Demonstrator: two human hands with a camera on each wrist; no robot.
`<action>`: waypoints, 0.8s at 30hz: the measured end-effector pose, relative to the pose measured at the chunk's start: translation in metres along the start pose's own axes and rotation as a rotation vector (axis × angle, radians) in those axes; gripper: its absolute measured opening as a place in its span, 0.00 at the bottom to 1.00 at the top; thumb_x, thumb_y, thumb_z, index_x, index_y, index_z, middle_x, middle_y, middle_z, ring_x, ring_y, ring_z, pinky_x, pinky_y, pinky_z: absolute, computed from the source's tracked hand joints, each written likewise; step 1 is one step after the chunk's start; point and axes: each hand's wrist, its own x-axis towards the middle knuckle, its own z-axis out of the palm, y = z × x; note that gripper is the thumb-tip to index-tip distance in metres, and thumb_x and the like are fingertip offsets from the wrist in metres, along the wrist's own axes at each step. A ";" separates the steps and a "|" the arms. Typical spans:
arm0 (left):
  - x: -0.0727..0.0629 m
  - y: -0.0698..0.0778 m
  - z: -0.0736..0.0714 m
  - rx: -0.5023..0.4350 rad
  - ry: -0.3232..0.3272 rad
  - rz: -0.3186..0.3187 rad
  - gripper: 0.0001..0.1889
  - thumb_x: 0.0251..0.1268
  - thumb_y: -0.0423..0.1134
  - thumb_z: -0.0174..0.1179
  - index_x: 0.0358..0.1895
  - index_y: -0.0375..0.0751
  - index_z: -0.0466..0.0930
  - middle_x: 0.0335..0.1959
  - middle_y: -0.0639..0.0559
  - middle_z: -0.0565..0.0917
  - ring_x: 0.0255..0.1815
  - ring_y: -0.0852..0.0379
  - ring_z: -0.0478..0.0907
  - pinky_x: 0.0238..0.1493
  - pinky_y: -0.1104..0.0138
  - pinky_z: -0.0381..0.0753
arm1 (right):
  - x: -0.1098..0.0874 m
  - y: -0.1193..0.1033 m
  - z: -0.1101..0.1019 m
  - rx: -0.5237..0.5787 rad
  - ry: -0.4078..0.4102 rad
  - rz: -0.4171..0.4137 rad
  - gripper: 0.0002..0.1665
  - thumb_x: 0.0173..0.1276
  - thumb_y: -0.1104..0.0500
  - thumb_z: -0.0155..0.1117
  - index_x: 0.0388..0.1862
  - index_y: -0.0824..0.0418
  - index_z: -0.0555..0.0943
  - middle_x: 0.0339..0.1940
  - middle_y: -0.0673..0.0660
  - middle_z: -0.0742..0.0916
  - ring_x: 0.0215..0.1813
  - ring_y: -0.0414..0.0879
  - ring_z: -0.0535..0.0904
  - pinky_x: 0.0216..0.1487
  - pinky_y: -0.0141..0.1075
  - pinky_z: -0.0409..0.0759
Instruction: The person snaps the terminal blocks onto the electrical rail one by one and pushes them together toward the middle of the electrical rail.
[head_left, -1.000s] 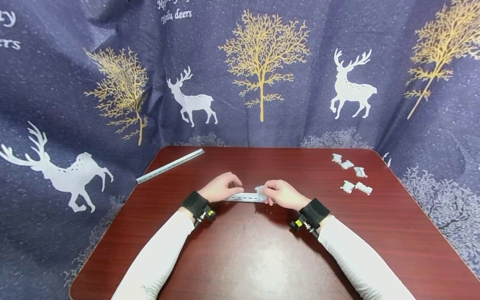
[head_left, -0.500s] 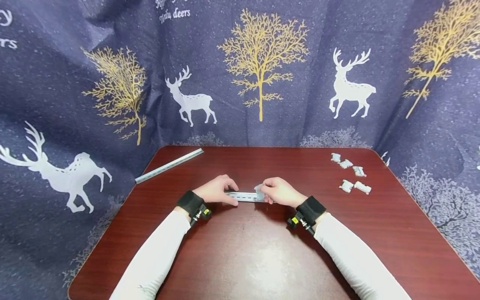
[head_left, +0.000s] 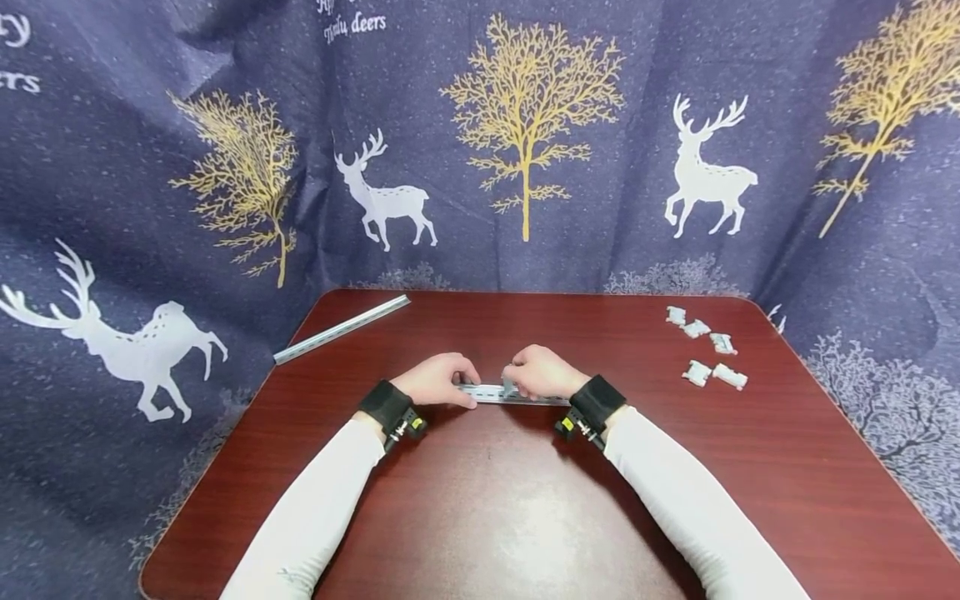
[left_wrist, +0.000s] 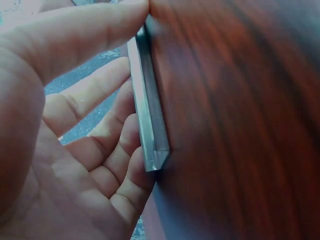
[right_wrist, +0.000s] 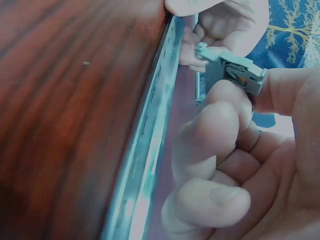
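A slotted metal DIN rail (head_left: 489, 393) lies across the middle of the table. My left hand (head_left: 437, 380) grips its left end, thumb along the near edge and fingers behind the far edge; in the left wrist view the end of the rail (left_wrist: 150, 130) shows against the fingers. Between thumb and forefinger, my right hand (head_left: 546, 373) pinches a small grey-green terminal block (right_wrist: 240, 72). That block is held over the far side of the rail, just right of my left hand. Whether it touches the rail, I cannot tell.
Several similar terminal blocks (head_left: 697, 372) lie loose at the back right of the brown table (head_left: 480, 500). Another metal rail (head_left: 341, 330) rests slantwise at the back left. Behind the table hangs a dark blue cloth (head_left: 480, 150) printed with deer and trees.
My left hand has spread its thumb to the near edge and taken hold of the rail. My right hand has moved left along the rail with the terminal block, turning it.
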 end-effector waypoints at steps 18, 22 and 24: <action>0.000 0.002 0.002 0.004 -0.009 -0.046 0.15 0.61 0.45 0.83 0.49 0.50 0.92 0.43 0.59 0.86 0.44 0.56 0.79 0.52 0.60 0.81 | 0.042 -0.006 0.007 -0.171 -0.080 0.057 0.26 0.69 0.52 0.62 0.08 0.53 0.79 0.08 0.51 0.80 0.14 0.47 0.81 0.34 0.38 0.80; -0.001 0.004 0.001 0.010 0.000 -0.037 0.14 0.62 0.45 0.83 0.48 0.50 0.92 0.43 0.58 0.86 0.44 0.55 0.78 0.52 0.59 0.81 | 0.043 -0.009 0.008 -0.193 -0.092 0.055 0.27 0.70 0.53 0.62 0.08 0.54 0.79 0.08 0.51 0.80 0.14 0.48 0.81 0.35 0.37 0.82; -0.001 0.003 0.001 0.013 0.003 -0.029 0.14 0.61 0.45 0.83 0.48 0.50 0.92 0.42 0.59 0.86 0.44 0.55 0.78 0.51 0.59 0.81 | 0.043 -0.012 0.007 -0.195 -0.098 0.057 0.27 0.70 0.53 0.62 0.08 0.54 0.79 0.08 0.51 0.80 0.14 0.48 0.80 0.34 0.37 0.81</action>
